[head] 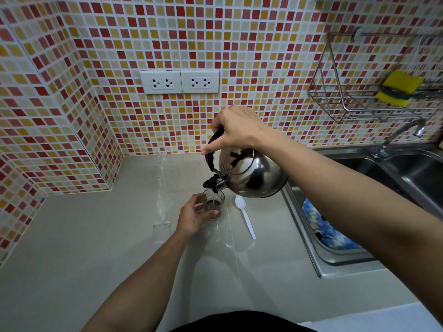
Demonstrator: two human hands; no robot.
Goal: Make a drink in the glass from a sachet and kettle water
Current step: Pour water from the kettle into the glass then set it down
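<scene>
Steel kettle (251, 173) tilted by right hand (236, 130) clenched on its black handle, spout over glass (214, 204), water stream entering, left hand (194, 218) wrapped around glass on counter (96, 236), white spoon (245, 215) beside.

We see two bare forearms with no sleeves reaching the wrists, and no watch, ring or bracelet on either of the hands: the left hand (194, 215) and the right hand (236, 129). At the bottom edge, a dark black garment (242, 323) covers the torso.
</scene>
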